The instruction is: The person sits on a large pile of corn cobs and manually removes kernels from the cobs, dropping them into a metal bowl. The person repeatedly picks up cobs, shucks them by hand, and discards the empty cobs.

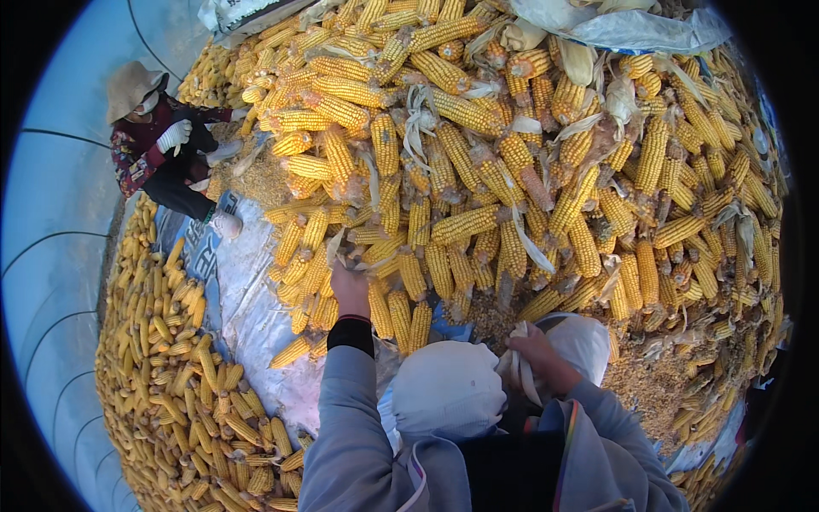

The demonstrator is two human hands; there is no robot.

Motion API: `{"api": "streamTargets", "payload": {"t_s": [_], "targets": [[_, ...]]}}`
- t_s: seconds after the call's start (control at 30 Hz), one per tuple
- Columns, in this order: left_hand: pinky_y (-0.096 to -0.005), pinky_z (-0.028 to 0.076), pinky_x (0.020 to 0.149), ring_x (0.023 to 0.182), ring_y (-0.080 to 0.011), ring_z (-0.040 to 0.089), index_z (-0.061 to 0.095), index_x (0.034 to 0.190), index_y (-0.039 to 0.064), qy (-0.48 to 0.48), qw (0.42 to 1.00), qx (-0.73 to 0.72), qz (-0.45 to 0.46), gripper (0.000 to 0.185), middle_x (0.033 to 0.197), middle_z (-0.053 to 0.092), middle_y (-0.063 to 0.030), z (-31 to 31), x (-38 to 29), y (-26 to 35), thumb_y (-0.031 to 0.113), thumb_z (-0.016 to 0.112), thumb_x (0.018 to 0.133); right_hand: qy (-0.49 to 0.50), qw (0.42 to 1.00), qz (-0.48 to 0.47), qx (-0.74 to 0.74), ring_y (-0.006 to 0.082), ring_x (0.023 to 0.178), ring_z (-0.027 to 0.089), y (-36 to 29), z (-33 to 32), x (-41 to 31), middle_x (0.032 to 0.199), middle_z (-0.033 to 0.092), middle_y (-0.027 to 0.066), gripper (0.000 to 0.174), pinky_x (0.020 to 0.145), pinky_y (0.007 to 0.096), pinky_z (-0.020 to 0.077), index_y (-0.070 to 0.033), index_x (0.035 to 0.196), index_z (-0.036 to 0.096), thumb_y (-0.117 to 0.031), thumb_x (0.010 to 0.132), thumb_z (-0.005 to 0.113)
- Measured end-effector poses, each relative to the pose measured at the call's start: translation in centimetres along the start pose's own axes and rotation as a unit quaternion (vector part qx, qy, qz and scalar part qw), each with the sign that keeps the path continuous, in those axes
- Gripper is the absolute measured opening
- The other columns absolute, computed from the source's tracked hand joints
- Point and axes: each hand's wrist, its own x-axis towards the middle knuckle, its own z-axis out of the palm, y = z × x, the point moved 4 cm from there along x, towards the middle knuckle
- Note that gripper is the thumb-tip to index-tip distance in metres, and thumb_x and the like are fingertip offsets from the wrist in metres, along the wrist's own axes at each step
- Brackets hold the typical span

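Note:
My left hand (pixel 350 291) reaches into the near edge of a large heap of yellow corn cobs (pixel 464 227). Its fingers close around a pale dried corn husk (pixel 334 245), though the fingertips are partly hidden. Close to my right knee, my right hand (pixel 542 360) grips a bunch of dried husks (pixel 523 374) that hangs down below the fist. Loose kernels and chaff (pixel 492 317) lie between the heap and my knees. More dry husk strips (pixel 417 121) are scattered over the cobs.
A person (pixel 163 137) in a sun hat and white gloves sits at the far left. A second cob heap (pixel 192 397) runs down the left side, beside a pale plastic sheet (pixel 256 307). Spilled kernels (pixel 656 390) lie at right. White sheeting (pixel 640 29) covers the heap's far edge.

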Motion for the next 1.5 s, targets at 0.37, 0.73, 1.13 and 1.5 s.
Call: {"api": "streamTargets", "payload": {"t_s": [0.37,0.73,1.13,1.5], "targets": [[-0.0271,0.045,0.077,0.083,-0.0139,0.057,0.054,0.124,0.001,-0.476,0.821,0.315,0.01,0.037,0.097,0.063,-0.0067,11.5,-22.0,4.7,0.027,0.041,0.1,-0.056,0.891,-0.404,-0.199,0.0134,0.092,0.059,-15.7,13.2,-4.8,0.099,0.062,0.0049,0.027,0.082,0.0304,0.0483,-0.002,0.111,0.054,-0.004,0.085,0.06],[-0.0295,0.034,0.107,0.13,-0.0239,0.044,0.027,0.147,-0.001,-0.677,0.557,0.472,0.086,0.081,0.143,0.042,-0.0192,11.8,-28.5,4.5,0.025,0.067,0.082,0.016,0.891,-0.315,0.327,0.0223,0.076,0.059,-18.3,9.9,-9.6,0.085,0.06,0.0097,0.016,0.069,0.0353,0.05,-0.004,0.092,0.055,-0.017,0.096,0.045],[-0.0399,0.05,0.081,0.099,-0.0296,0.059,0.058,0.109,0.004,-0.575,0.259,0.637,0.443,0.052,0.098,0.059,-0.0152,11.4,-26.5,4.1,0.024,0.078,0.065,-0.245,0.873,-0.117,0.404,0.0088,0.044,0.033,-17.2,7.3,-7.5,0.056,0.039,-0.0028,0.021,0.054,0.0267,0.0389,-0.011,0.076,0.049,-0.019,0.096,0.048],[-0.0392,0.051,0.071,0.076,-0.0312,0.063,0.056,0.105,-0.009,0.249,0.814,0.433,0.297,0.049,0.09,0.064,-0.0201,-24.7,-8.8,33.8,0.021,0.078,0.073,-0.1,0.897,-0.153,0.402,0.0103,0.051,0.038,-10.7,-3.6,-6.1,0.06,0.038,-0.003,0.024,0.055,0.0281,0.0365,-0.012,0.078,0.047,-0.027,0.095,0.055]]}}
